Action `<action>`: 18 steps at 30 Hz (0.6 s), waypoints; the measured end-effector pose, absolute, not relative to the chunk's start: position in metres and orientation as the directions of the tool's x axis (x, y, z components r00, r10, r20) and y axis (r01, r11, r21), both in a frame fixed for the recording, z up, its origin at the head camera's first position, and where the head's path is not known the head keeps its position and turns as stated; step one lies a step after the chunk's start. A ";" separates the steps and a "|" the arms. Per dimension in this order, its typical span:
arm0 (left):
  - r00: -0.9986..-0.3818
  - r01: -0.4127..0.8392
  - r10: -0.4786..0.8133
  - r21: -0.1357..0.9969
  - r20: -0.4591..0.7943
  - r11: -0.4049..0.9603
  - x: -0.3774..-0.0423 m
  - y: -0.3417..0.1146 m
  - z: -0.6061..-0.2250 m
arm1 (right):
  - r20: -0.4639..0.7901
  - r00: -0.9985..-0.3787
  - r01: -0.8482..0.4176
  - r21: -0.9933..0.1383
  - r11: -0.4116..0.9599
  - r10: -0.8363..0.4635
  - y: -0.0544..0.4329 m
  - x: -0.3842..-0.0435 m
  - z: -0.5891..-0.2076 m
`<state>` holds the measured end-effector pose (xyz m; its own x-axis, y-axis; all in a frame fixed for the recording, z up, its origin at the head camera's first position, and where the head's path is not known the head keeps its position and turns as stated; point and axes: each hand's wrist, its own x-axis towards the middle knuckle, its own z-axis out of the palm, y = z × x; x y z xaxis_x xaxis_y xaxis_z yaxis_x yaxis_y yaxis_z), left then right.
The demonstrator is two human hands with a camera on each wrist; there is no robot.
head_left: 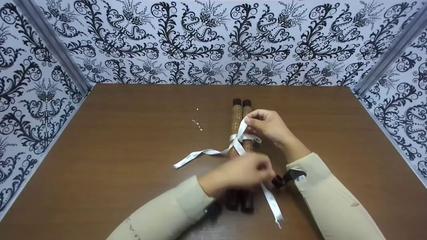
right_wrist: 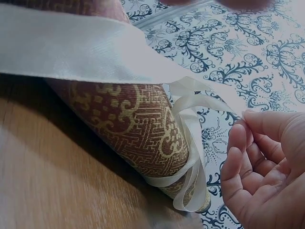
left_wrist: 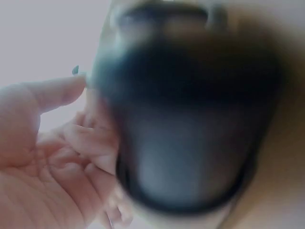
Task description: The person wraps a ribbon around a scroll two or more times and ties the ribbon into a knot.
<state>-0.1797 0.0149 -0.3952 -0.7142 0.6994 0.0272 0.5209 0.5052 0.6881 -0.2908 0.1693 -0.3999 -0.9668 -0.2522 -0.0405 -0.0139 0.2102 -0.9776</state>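
Two brown rolls (head_left: 235, 126) with gold patterns and dark ends, like a scroll, lie side by side on the wooden table. A white ribbon (head_left: 196, 153) is wrapped around them and crosses itself on top. At the upper right, my right hand (head_left: 268, 128) pinches a strand of ribbon (right_wrist: 205, 101) between thumb and fingertips. My left hand (head_left: 245, 171), blurred, hovers over the lower part of the rolls and another ribbon strand, which passes beneath it. In the left wrist view, the left thumb (left_wrist: 59, 93) is extended and the fingers loosely bent; a dark blurred shape covers part.
The wooden table (head_left: 133, 133) has a few small pale bits (head_left: 197, 124) left of the rolls. A loose ribbon end (head_left: 275, 210) lies at the lower right. Black-and-white patterned walls (head_left: 206, 40) enclose the back and sides.
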 end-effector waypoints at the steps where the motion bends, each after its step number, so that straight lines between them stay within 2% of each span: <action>1: -0.730 0.499 0.680 0.730 0.065 0.466 -0.187 0.010 -0.394 | -0.036 -0.966 -0.018 -0.978 0.208 -0.256 0.169 -0.291 -0.400; 5: -0.820 0.387 0.538 0.883 0.196 0.268 -0.217 -0.011 -0.393 | -0.010 -0.961 -0.051 -0.975 0.214 -0.275 0.168 -0.290 -0.400; 10: -0.945 0.251 0.244 0.961 0.218 0.112 -0.240 -0.030 -0.401 | -0.004 -0.956 -0.059 -0.977 0.204 -0.292 0.166 -0.289 -0.400; 14: -0.973 0.211 0.114 0.974 0.201 0.086 -0.250 -0.036 -0.412 | -0.008 -0.951 -0.052 -0.981 0.186 -0.309 0.163 -0.286 -0.398; 18: -0.976 0.183 0.138 0.979 0.170 0.087 -0.254 -0.039 -0.419 | -0.002 -0.945 -0.057 -0.984 0.171 -0.327 0.160 -0.283 -0.396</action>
<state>-0.2538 -0.0385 -0.4186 -0.9758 0.1381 0.1698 0.1827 0.0868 0.9793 -0.2833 0.1601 -0.3960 -0.9450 -0.3272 -0.0023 -0.0567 0.1709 -0.9837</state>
